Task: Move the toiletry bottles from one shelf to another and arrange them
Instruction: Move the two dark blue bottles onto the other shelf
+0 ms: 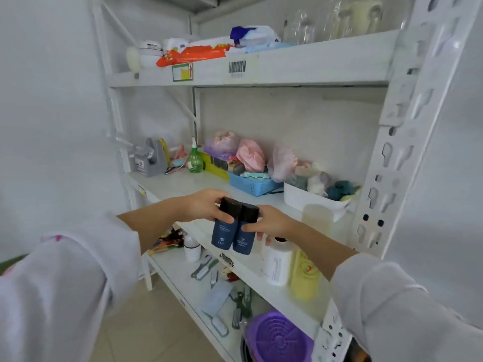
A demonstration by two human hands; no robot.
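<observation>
— What carries everything here?

— A white metal rack (407, 105). Its middle shelf (183, 182) runs just behind both hands.

— What sits on that shelf?

— Beyond the left hand (206, 205), a grey tape dispenser (150, 160) and a green spray bottle (195, 159). Beyond the right hand (271, 224), a blue basket (252, 185) and a white tub (308, 198).

— And below the hands?

— The lower shelf (177, 267) holds a small white bottle (192, 248) and several brushes (205, 266).

— Above them?

— On the top shelf (300, 67) lies an orange packet (193, 54).
</observation>
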